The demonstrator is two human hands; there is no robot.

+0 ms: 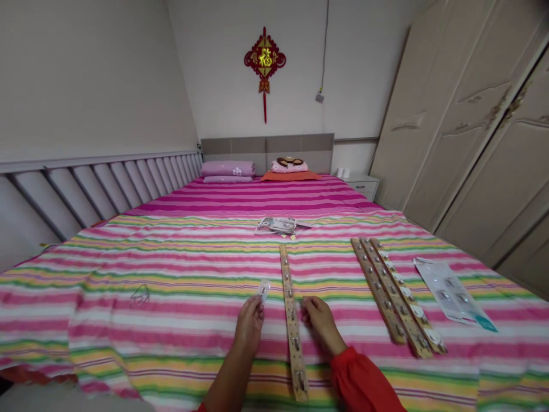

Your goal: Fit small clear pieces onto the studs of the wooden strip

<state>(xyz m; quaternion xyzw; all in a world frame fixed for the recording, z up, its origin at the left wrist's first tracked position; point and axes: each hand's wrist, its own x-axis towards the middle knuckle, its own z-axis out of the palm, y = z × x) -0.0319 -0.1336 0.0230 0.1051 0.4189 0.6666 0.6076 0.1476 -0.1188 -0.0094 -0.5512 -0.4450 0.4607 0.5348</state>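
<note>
near the camera, a wooden hook strip point(292, 320) was touched by the right hand point(319, 321), a small clear hook point(263, 289) pinched in the left hand point(249, 324); three finished-looking strips point(397, 296) were laid right.

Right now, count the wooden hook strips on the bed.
4: one wooden strip between the left hand and right hand; three strips side by side to the right.

On the striped bedspread point(171, 274), our left hand point(250, 325) pinches a small clear hook point(263, 289) just left of the wooden strip point(293, 326), our right hand point(319, 321) touching its right edge; three more strips point(397, 297) lie farther right
</note>
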